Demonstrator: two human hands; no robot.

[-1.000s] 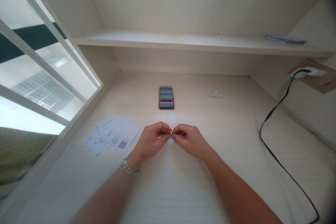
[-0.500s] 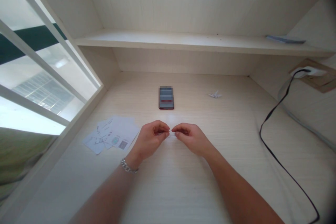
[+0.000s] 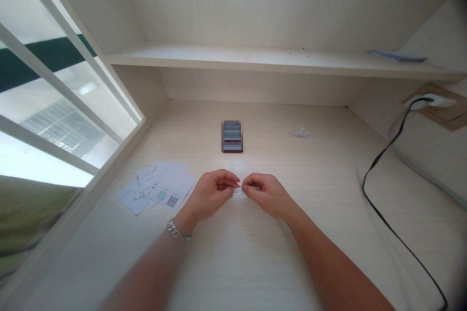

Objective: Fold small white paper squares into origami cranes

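Observation:
My left hand (image 3: 216,191) and my right hand (image 3: 267,192) meet fingertip to fingertip above the middle of the desk. Between them is a small piece of white paper (image 3: 239,190), mostly covered by the fingers. My right thumb and fingers are closed on it. The left fingers are curled in a pinch at its other side. How the paper is folded is too small to make out. Beyond the hands lies a phone (image 3: 232,136), its screen blurred. A small folded paper figure (image 3: 300,132) rests farther back on the right.
Several printed white sheets (image 3: 156,187) overlap to the left of my left hand. A black cable (image 3: 379,214) runs from a wall socket (image 3: 436,101) down the right side. A shelf (image 3: 233,56) spans the back, with a flat bluish item (image 3: 398,56) on it.
Both hands have shifted slightly at the fingertips, and the right fingers have closed in around the paper. The whole view has moved a little. Phone, sheets and paper figure stay in place.

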